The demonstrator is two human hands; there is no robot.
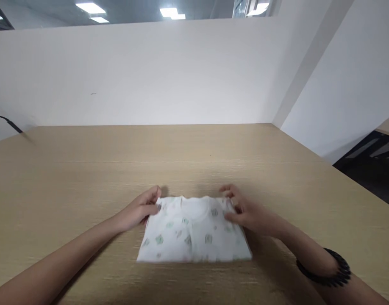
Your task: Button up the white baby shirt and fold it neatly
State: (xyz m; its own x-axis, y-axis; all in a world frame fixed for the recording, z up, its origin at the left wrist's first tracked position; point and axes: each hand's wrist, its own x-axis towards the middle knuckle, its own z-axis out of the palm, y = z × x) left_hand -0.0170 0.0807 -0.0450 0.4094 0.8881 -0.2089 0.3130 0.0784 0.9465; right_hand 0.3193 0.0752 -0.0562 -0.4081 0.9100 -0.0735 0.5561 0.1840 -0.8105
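Note:
A folded white baby shirt [199, 233] with a green and brown print is in the lower middle of the view, its round neckline at the far edge. At its upper left corner, my left hand [147, 206] pinches the cloth between thumb and fingers. Beside the upper right corner is my right hand [245, 212], slightly smeared by motion. Its fingers are spread apart, with the thumb over the cloth and the other fingers near the far edge; no firm grip shows. A black beaded bracelet [339, 269] circles my right wrist.
The shirt is over a light wood-grain table [86, 178]. A white wall [156, 76] rises along the back, and a white panel [337, 80] stands at the right. At the far left, a black cable [13, 125] reaches the table. Dark objects [372, 161] lie beyond the right edge.

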